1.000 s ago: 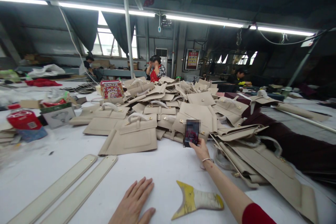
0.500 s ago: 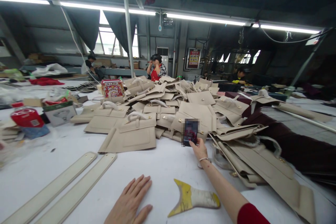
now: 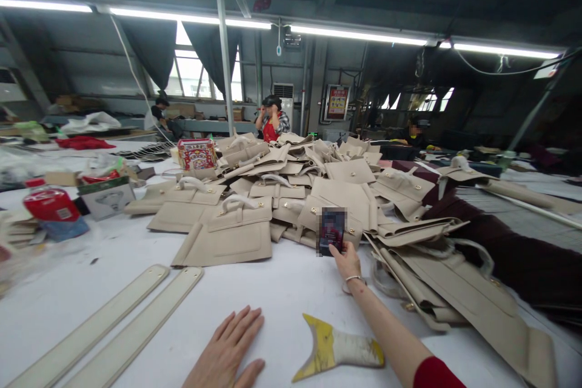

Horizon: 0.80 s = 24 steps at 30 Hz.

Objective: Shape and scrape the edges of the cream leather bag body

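My right hand (image 3: 346, 260) grips a smartphone (image 3: 331, 231) by its lower right corner, the thumb over the screen; part of the phone is pixelated. Flat on the white tabletop (image 3: 254, 282), my left hand (image 3: 230, 345) lies palm down with its fingers stretched out and nothing in it. Between the two arms rests a forked tool (image 3: 339, 348), yellow with a pale wrapped grip. Two long cream straps (image 3: 136, 321) lie side by side to the left. Behind the phone is a heap of beige handbag pieces (image 3: 239, 233) with wrapped handles and gold-coloured fittings.
Large beige bag panels (image 3: 468, 291) spread along the right, beside dark brown material (image 3: 504, 242). On the left stand a red and blue pouch (image 3: 57, 212) and a small box (image 3: 107, 194). A patterned red box (image 3: 197, 153) sits against the heap. Several people are in the background.
The whole view has shifted slightly, so things appear a little lower and to the right. Both hands keep their places, with the phone still in the right one.
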{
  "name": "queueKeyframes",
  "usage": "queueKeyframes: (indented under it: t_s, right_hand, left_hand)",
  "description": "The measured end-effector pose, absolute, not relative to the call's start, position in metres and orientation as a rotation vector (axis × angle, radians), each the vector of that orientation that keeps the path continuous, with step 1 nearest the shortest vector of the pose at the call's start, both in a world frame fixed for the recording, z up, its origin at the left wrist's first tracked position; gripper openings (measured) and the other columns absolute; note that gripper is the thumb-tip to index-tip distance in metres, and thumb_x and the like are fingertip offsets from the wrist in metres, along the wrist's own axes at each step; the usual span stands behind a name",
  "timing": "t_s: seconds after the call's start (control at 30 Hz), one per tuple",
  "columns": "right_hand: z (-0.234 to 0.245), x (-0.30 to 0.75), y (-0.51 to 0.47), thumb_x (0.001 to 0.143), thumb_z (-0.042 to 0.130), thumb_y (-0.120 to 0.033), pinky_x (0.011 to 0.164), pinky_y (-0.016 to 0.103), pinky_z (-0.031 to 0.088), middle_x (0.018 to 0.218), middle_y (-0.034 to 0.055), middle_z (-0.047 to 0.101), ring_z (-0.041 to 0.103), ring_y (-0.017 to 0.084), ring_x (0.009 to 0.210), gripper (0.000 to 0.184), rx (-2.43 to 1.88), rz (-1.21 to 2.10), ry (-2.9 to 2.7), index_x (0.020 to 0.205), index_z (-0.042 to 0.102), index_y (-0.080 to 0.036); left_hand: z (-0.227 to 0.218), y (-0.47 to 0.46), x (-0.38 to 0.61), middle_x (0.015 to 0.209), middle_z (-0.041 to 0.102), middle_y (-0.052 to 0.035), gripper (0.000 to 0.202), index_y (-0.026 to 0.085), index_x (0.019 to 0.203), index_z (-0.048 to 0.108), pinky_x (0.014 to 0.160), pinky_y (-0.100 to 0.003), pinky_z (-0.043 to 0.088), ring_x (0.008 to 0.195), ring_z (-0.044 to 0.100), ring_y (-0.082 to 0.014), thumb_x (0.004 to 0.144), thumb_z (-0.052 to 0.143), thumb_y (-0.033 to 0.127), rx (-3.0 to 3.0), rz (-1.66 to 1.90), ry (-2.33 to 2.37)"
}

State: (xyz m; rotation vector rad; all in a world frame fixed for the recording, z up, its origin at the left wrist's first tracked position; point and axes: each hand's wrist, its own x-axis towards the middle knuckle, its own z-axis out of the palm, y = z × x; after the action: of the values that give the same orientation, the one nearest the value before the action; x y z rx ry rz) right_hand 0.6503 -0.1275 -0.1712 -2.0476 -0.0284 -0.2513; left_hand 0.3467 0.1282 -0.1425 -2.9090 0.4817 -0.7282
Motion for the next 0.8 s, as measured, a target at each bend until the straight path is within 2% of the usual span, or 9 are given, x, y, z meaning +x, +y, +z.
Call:
queueKeyframes:
  t_s: [0.47,0.8]
  right_hand:
    - [-0.1700,0.6488,-0.1279,0.086,0.063,-0.047,0.079,0.037,0.050,0.090,0.0031,0.065,0.062,0.018,0.081,0.034,-2.072,-0.242,-0.025,0.100,0.060,-0.016]
    - [-0.1778,0.6535,-0.1287,0.088,0.062,-0.043,0.081,0.039,0.052,0.093,0.0036,0.065,0.063,0.018,0.083,0.032,-2.040,-0.237,-0.076,0.104,0.060,-0.015]
  left_hand:
    - [-0.1416,0.1274,0.3466,0.146,0.045,0.0029,0.062,0.025,0.147,0.033,0.103,-0.030,0.045,0.129,0.049,-0.0179,0.093,0.049,0.052,-2.852,-0.712,0.474]
    - [-0.1465,0.1292,0.3481,0.148,0.043,0.0033,0.064,0.025,0.148,0.031,0.104,-0.029,0.041,0.130,0.047,-0.0173,0.093,0.047,0.053,-2.819,-0.714,0.475]
